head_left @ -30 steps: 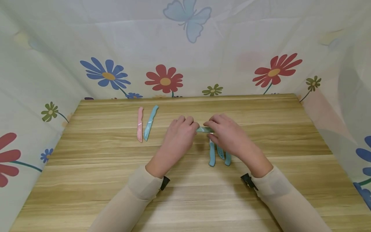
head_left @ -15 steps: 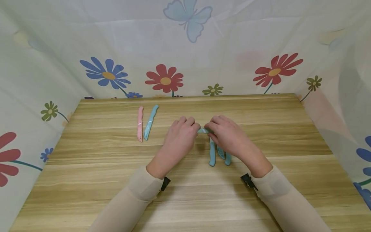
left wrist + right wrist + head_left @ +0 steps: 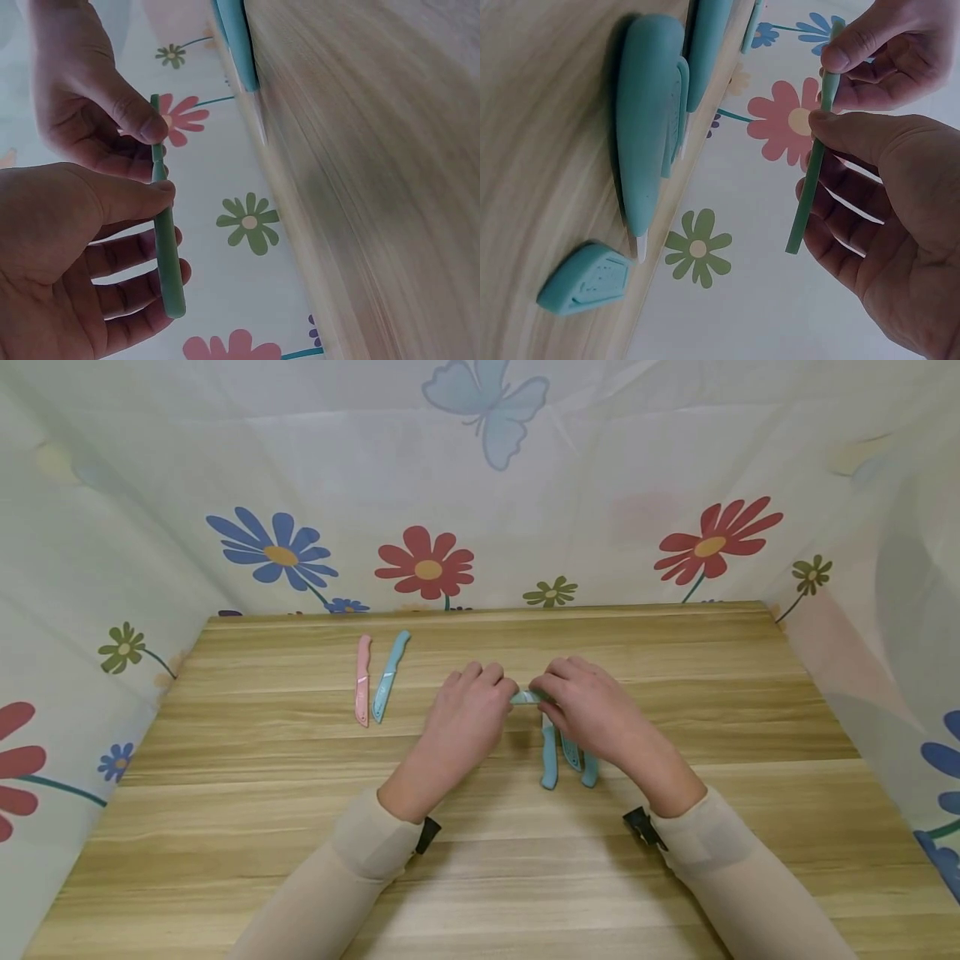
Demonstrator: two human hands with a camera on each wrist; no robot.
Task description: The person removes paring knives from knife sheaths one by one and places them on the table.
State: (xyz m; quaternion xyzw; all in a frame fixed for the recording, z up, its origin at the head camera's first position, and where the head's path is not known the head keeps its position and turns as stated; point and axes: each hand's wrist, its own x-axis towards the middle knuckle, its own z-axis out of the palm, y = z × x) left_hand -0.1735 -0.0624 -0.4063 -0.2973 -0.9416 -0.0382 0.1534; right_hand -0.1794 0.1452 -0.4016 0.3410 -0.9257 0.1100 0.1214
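Observation:
A small green knife (image 3: 526, 697) in its sheath is held sideways above the table between both hands. My left hand (image 3: 468, 710) pinches its handle (image 3: 169, 262), thumb on one side and fingers on the other. My right hand (image 3: 592, 706) pinches the sheath (image 3: 807, 199) at the other end. Handle and sheath meet between the two thumbs, with no bare blade showing there. Below the right hand lie a blue-green knife (image 3: 550, 764) with some blade bare, a second knife handle (image 3: 590, 772) and a sheath (image 3: 572, 753). The hand partly covers them in the head view.
A pink sheathed knife (image 3: 363, 681) and a blue sheathed knife (image 3: 391, 678) lie side by side at the back left of the wooden table (image 3: 300, 827). In the right wrist view a loose sheath (image 3: 589, 281) lies near a bare blade tip. Flowered cloth (image 3: 600, 485) surrounds the table.
My right fingers have closed down further over the sheath, so less of the green knife shows between the hands. The knives on the table have not moved.

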